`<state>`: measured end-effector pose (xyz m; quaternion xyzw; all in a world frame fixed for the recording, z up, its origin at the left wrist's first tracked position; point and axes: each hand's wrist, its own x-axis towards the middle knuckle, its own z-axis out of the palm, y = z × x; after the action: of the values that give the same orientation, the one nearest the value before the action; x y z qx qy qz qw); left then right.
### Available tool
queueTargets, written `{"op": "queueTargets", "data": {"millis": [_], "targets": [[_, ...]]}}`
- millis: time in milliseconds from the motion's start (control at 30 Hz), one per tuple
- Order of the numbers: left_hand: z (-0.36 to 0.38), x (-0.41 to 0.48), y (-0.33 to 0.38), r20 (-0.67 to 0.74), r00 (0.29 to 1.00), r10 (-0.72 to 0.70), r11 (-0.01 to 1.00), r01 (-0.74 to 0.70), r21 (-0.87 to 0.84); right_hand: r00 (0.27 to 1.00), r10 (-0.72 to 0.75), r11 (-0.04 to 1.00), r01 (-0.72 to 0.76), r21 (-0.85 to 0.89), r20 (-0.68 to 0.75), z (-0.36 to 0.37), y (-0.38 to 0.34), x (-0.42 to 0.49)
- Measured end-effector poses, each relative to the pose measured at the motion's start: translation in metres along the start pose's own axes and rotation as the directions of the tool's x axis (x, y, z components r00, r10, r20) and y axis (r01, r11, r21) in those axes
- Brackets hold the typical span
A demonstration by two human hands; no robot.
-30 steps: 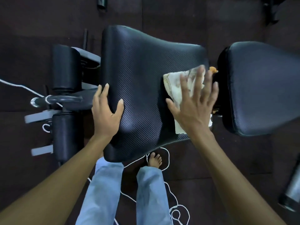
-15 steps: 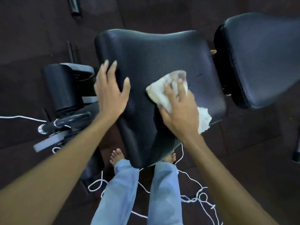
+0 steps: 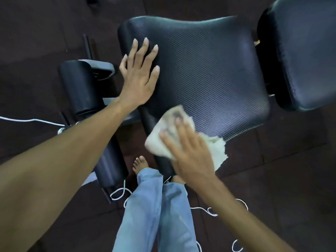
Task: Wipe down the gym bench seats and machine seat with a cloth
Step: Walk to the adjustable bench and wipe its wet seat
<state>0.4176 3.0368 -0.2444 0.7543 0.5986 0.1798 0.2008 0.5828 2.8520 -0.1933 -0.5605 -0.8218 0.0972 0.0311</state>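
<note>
A black textured bench seat (image 3: 209, 70) fills the middle of the view. My left hand (image 3: 140, 75) rests flat on its left edge, fingers straight and spread. My right hand (image 3: 189, 153), blurred by motion, presses a crumpled white cloth (image 3: 160, 140) against the seat's near corner with straight fingers. Part of the cloth hangs off the seat's front edge. A second black pad (image 3: 305, 51), the bench back, lies to the right across a narrow gap.
Black foam leg rollers (image 3: 80, 88) on a metal frame stand left of the seat. A white cord (image 3: 120, 193) trails over the dark rubber floor around my bare feet (image 3: 140, 164) and blue trouser legs.
My right hand has swept the cloth from the seat's far right side toward the near front corner. My left hand has slid farther up the seat's left edge, and the view has shifted.
</note>
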Motion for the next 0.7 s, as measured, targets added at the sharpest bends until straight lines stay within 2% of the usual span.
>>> {"op": "queueTargets", "data": {"millis": [67,100,233,333,367,400,433,467,500,533,567,600,700], "targets": [[-0.001,-0.001,-0.002,0.027,1.000,-0.003,1.000,0.003,0.013,0.984,-0.177,0.981,0.179,-0.069,0.032,0.001,-0.006,-0.020],[-0.001,-0.001,-0.002,0.032,0.999,-0.002,1.000,0.001,0.023,0.976,-0.212,0.974,0.215,-0.076,0.042,0.002,-0.005,-0.017],[-0.002,0.002,0.000,0.053,0.999,0.004,1.000,-0.005,0.030,0.991,-0.131,0.987,0.133,-0.086,0.027,0.009,-0.016,0.014],[-0.004,0.006,-0.001,0.088,0.996,-0.005,0.999,0.001,0.043,0.964,-0.264,0.958,0.267,-0.101,0.040,0.011,-0.003,-0.014],[-0.004,0.005,0.000,0.091,0.996,-0.009,0.999,0.005,0.041,0.968,-0.251,0.966,0.251,-0.068,0.014,0.007,0.016,-0.026],[-0.004,0.004,0.001,0.088,0.996,-0.013,0.999,0.010,0.039,0.986,-0.164,0.985,0.162,-0.063,-0.031,0.001,0.039,-0.036],[-0.003,0.002,0.002,0.073,0.997,-0.021,0.999,0.018,0.042,0.998,0.005,0.997,-0.010,-0.071,-0.067,-0.002,0.069,-0.042],[-0.002,0.001,0.004,0.050,0.998,-0.032,0.998,0.030,0.050,0.969,0.237,0.970,-0.240,-0.035,-0.075,-0.005,0.101,-0.044],[-0.001,0.000,0.007,0.026,0.999,-0.044,0.997,0.042,0.058,0.883,0.465,0.885,-0.464,0.025,-0.066,-0.008,0.132,-0.041],[0.001,0.001,0.010,0.008,0.999,-0.053,0.997,0.053,0.061,0.778,0.626,0.779,-0.623,0.063,-0.051,-0.010,0.160,-0.033],[0.002,0.001,0.012,-0.004,0.998,-0.062,0.996,0.062,0.061,0.705,0.706,0.708,-0.702,0.078,-0.065,-0.011,0.184,-0.020],[0.003,0.001,0.013,-0.014,0.998,-0.069,0.996,0.070,0.061,0.672,0.737,0.676,-0.733,0.075,-0.079,-0.014,0.201,0.000],[0.003,-0.001,0.010,-0.034,0.997,-0.074,0.995,0.076,0.061,0.646,0.755,0.656,-0.750,0.090,-0.113,-0.024,0.217,0.074]]}}
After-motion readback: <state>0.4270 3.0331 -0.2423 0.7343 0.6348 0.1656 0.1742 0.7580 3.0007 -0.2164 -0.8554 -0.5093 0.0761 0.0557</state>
